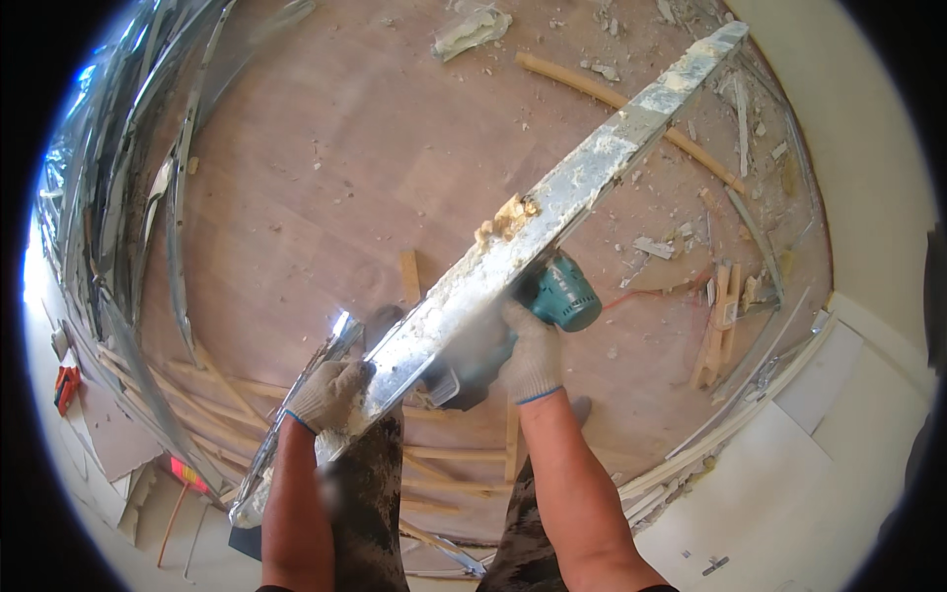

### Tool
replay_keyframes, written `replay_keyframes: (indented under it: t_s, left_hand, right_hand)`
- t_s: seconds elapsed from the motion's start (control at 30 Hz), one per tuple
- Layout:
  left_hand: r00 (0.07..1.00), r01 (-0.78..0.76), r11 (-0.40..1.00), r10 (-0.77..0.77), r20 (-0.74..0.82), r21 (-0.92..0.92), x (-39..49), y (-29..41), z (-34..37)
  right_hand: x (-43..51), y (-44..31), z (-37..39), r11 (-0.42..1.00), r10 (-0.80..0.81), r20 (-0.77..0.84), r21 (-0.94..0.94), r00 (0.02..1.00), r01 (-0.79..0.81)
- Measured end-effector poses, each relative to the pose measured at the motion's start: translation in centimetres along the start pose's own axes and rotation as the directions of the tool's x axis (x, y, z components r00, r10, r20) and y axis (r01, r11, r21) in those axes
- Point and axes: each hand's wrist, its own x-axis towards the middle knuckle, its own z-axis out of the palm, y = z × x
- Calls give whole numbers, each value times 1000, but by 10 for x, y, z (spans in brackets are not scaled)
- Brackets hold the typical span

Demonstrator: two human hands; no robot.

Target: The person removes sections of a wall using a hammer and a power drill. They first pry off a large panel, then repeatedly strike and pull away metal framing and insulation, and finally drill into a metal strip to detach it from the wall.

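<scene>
A long metal channel (562, 192), crusted with plaster and a yellowish lump, runs diagonally from lower left to upper right. My left hand (331, 394), in a knit glove, grips its lower end. My right hand (534, 355), gloved too, is closed around a green cordless power tool (566, 292) beneath and beside the channel. The channel hides the tool's working end, and the tool's lower part is blurred. A shorter bundle of metal profiles (296, 399) lies against or near my left wrist.
Many metal profiles (122, 185) are piled at the left. Wooden strips (459, 451) lie around my feet, and a long wooden batten (577, 83) lies beyond the channel. Plaster rubble (655, 246) is scattered at right. A red-handled tool (66, 388) and a broom (185, 477) are at lower left.
</scene>
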Motion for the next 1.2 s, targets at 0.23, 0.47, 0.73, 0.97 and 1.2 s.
replay_keyframes:
  t_s: [0.23, 0.47, 0.73, 0.97, 1.2]
  left_hand:
    - [827, -494, 869, 474, -302, 11, -20, 149, -3]
    - [876, -357, 934, 325, -355, -26, -82, 194, 5]
    - [910, -354, 934, 332, -248, -47, -93, 179, -44]
    - [927, -375, 921, 374, -34, -104, -82, 211, -36]
    - [950, -310, 944, 313, 10, -117, -80, 243, -31]
  right_hand:
    - [-79, 8, 12, 817, -221, 418, -413, 881, 402]
    - [-131, -11, 24, 920, -42, 479, -323, 877, 221]
    - [-227, -115, -54, 929, 189, 396, -368, 899, -34]
    - [-270, -128, -76, 808, 84, 364, -569, 927, 150]
    - [-276, -141, -77, 790, 195, 418, -603, 887, 110]
